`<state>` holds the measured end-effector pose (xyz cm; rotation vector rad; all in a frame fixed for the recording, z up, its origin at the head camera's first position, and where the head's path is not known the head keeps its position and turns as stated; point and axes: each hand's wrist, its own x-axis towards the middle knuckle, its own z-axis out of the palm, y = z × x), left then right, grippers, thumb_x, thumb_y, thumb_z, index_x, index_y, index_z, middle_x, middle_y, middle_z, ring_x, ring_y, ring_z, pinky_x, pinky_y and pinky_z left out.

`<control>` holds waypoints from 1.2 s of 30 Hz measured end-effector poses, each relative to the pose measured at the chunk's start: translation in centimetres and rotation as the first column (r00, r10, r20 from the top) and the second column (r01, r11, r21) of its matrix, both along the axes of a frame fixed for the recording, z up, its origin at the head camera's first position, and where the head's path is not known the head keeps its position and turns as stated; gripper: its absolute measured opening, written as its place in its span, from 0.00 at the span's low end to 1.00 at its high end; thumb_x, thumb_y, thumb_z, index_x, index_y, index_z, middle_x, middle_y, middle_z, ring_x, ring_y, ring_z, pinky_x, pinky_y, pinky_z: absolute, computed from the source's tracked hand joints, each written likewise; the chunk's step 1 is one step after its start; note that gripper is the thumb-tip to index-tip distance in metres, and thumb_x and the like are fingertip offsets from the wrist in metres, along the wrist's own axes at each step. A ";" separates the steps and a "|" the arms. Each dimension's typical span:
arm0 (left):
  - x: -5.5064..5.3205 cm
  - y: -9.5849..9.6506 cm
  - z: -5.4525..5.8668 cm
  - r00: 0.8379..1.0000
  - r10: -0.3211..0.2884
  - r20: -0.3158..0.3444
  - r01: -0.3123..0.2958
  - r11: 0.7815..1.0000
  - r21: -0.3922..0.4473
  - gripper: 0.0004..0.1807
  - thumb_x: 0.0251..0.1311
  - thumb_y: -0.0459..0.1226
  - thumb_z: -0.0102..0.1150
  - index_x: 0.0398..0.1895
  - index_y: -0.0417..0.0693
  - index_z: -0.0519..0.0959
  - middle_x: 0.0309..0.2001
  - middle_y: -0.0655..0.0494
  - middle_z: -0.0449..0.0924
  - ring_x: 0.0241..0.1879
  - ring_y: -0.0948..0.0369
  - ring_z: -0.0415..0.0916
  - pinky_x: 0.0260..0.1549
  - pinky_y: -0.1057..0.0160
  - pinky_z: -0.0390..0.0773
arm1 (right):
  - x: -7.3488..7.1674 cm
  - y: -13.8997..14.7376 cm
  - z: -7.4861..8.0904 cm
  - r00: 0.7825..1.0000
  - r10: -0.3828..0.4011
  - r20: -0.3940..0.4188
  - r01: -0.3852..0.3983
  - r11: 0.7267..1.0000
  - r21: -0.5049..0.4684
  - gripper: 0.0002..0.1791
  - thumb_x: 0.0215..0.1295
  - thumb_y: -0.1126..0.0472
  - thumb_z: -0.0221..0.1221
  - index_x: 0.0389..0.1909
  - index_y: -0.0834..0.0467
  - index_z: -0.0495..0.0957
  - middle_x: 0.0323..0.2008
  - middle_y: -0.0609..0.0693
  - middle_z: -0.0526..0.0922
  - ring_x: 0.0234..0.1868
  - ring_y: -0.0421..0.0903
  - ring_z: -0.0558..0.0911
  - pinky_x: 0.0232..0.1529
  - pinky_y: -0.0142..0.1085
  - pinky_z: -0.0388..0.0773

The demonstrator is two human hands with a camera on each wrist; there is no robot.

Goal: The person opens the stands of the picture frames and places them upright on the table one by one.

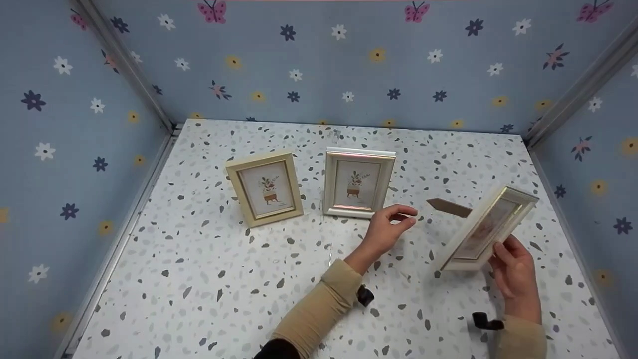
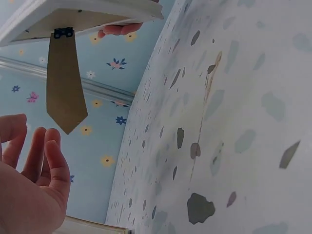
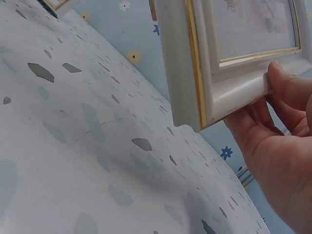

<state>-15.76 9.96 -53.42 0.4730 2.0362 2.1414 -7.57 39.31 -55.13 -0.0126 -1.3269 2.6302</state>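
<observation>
A white picture frame with gold trim [image 1: 516, 214] is held tilted above the table, its edge pinched between the thumb and fingers of my right hand [image 1: 516, 271]. From its back sticks out a brown easel stand [image 1: 448, 207], swung away on a dark hinge that shows in the left wrist view. Just short of the stand's pointed tip is my left hand [image 1: 386, 229], fingers loosely bent and holding nothing. Behind that hand, a second white picture frame [image 1: 390, 174] stands upright. Farther left stands a cream picture frame [image 1: 239, 194], turned at an angle.
The speckled white table [image 1: 199, 279] is bounded by blue flowered panels [image 1: 319, 60] at the back and both sides. Metal rails [image 1: 119, 249] run along the panel edges. Black straps with small mounts [image 1: 365, 295] sit at both wrists.
</observation>
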 end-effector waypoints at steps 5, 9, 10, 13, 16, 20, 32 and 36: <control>0.2 -0.1 -0.1 1.000 -0.008 0.005 0.008 1.000 -0.010 0.09 0.66 0.37 0.64 0.48 0.48 0.85 0.44 0.67 0.82 0.45 0.67 0.78 0.43 0.65 0.80 | -0.1 0.0 0.0 0.997 -0.083 0.004 0.083 0.997 0.005 0.23 0.71 0.82 0.44 0.62 0.69 0.74 0.54 0.58 0.81 0.49 0.48 0.83 0.46 0.39 0.82; 0.3 -0.1 -0.1 1.000 -0.014 0.003 0.015 1.000 -0.019 0.09 0.66 0.36 0.63 0.47 0.49 0.85 0.44 0.67 0.82 0.45 0.67 0.78 0.43 0.66 0.80 | -0.4 0.0 0.2 0.981 -0.189 0.050 0.189 0.982 0.002 0.22 0.69 0.82 0.47 0.62 0.71 0.73 0.55 0.59 0.80 0.51 0.50 0.83 0.45 0.39 0.83; 0.4 0.0 -0.1 1.000 -0.018 0.001 0.018 1.000 -0.022 0.09 0.66 0.36 0.63 0.47 0.49 0.85 0.44 0.66 0.82 0.45 0.67 0.78 0.44 0.66 0.79 | -0.5 -0.1 0.3 0.974 -0.216 0.064 0.216 0.976 0.004 0.23 0.68 0.83 0.48 0.62 0.71 0.73 0.55 0.59 0.79 0.52 0.50 0.83 0.44 0.39 0.83; 0.4 0.3 0.0 1.000 -0.029 0.008 0.029 0.999 -0.022 0.09 0.66 0.35 0.64 0.48 0.48 0.84 0.45 0.65 0.82 0.46 0.67 0.78 0.44 0.66 0.79 | -0.9 -0.2 0.5 0.954 -0.283 0.102 0.282 0.959 0.020 0.23 0.65 0.83 0.52 0.62 0.72 0.73 0.56 0.60 0.78 0.53 0.51 0.82 0.44 0.39 0.83; 0.4 1.1 0.0 0.999 -0.046 0.017 0.047 0.999 -0.017 0.12 0.65 0.35 0.64 0.52 0.47 0.83 0.47 0.64 0.83 0.47 0.67 0.78 0.45 0.67 0.78 | -1.1 -0.3 0.8 0.937 -0.327 0.124 0.324 0.945 0.041 0.25 0.63 0.83 0.55 0.61 0.72 0.73 0.55 0.61 0.77 0.52 0.52 0.82 0.44 0.39 0.83; 0.4 2.3 -0.2 0.994 -0.103 0.027 0.103 0.995 0.001 0.18 0.65 0.34 0.64 0.58 0.45 0.80 0.53 0.62 0.81 0.53 0.64 0.77 0.47 0.68 0.77 | -1.1 -0.5 1.2 0.918 -0.367 0.152 0.359 0.930 0.077 0.26 0.60 0.82 0.60 0.61 0.70 0.75 0.53 0.60 0.76 0.51 0.50 0.82 0.43 0.37 0.83; -0.6 4.2 -0.8 0.974 -0.206 0.089 0.212 0.976 -0.054 0.30 0.62 0.37 0.67 0.68 0.50 0.72 0.64 0.59 0.73 0.65 0.60 0.68 0.64 0.53 0.68 | -2.1 -0.5 2.0 0.883 -0.420 0.211 0.381 0.902 0.203 0.25 0.59 0.79 0.63 0.59 0.65 0.78 0.50 0.57 0.73 0.45 0.45 0.84 0.39 0.32 0.82; -1.0 4.4 -1.0 0.973 -0.207 0.099 0.214 0.975 -0.061 0.33 0.62 0.38 0.68 0.70 0.51 0.70 0.66 0.58 0.72 0.66 0.59 0.67 0.65 0.53 0.66 | -2.7 -0.5 2.0 0.875 -0.424 0.233 0.370 0.897 0.242 0.25 0.59 0.76 0.65 0.59 0.63 0.78 0.49 0.56 0.72 0.47 0.44 0.82 0.42 0.30 0.81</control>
